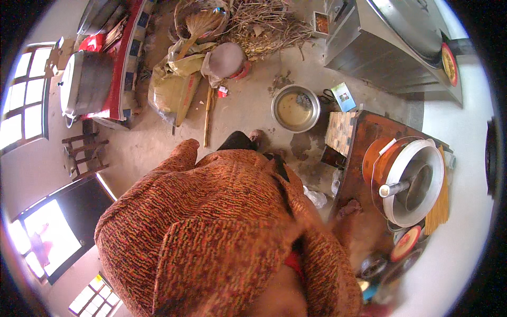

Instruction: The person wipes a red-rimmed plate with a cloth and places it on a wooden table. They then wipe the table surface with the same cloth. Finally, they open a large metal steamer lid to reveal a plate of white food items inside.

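Note:
My right arm, in an orange-brown knitted sleeve, reaches over the wooden table at the right. My right hand (358, 235) is a blur beside a dark bowl (373, 266), and I cannot tell whether it holds anything. Past it lies a red-rimmed round dish (406, 243). Farther along the table is a large pale pot (435, 178) with a dark inside and a thick metal handle lying across its rim. An orange bucket (370, 158) with a wire handle stands against it. The left sleeve (178, 156) points forward; the left hand itself is out of sight.
A steel basin (296, 109) with cloudy water sits on the floor ahead. A metal-sided stove (368, 59) rises at the upper right. Sacks (170, 95), a stick (208, 119), a wicker basket (202, 16) and heaped twigs (269, 23) lie ahead. A lidded steel pot (91, 83) stands left.

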Tool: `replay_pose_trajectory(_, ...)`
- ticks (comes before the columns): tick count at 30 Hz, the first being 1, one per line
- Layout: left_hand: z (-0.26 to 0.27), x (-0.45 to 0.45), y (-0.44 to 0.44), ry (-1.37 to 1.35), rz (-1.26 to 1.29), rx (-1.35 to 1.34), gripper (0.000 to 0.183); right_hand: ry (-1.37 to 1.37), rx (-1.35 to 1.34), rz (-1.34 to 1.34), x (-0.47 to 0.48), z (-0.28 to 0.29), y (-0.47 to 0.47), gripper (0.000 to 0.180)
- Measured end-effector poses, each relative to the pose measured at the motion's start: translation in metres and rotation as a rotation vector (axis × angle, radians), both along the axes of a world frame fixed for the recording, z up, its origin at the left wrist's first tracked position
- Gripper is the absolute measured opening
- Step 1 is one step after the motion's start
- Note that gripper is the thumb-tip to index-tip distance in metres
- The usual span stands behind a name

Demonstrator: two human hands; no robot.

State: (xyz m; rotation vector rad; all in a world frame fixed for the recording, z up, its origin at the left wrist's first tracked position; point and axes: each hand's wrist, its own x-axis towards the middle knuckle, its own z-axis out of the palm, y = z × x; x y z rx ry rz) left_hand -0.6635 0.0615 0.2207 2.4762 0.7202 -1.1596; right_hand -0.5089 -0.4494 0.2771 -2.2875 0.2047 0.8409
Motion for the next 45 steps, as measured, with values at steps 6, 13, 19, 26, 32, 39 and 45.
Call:
replay_pose_trajectory(6,0.028,0.010,0.008,0.076,-0.022,0.037,0.026,0.014,0.018,-0.017,0.012,0.002,0.006,0.045)
replay_pose_trajectory(13,0.020,0.073,0.066,0.084,-0.087,0.020,0.026,0.031,-0.014,-0.090,0.040,0.007,0.054,0.044)
replay_pose_trajectory(19,0.003,0.166,0.143,0.052,-0.182,-0.049,0.027,0.018,-0.078,-0.230,0.079,0.026,0.132,0.043)
replay_pose_trajectory(26,-0.014,0.282,0.213,-0.016,-0.260,-0.095,0.027,-0.140,-0.047,-0.464,0.160,0.053,0.206,0.043)
replay_pose_trajectory(32,-0.023,0.345,0.233,-0.073,-0.287,-0.092,0.028,-0.491,0.161,-0.780,0.314,0.074,0.214,0.042)
replay_pose_trajectory(39,-0.016,0.350,0.263,-0.051,-0.319,-0.038,0.029,-0.703,-0.133,-0.655,0.502,0.082,0.183,0.043)
replay_pose_trajectory(45,-0.002,0.371,0.259,-0.027,-0.270,-0.007,0.029,-0.675,-0.549,-0.034,0.581,0.024,0.139,0.051)
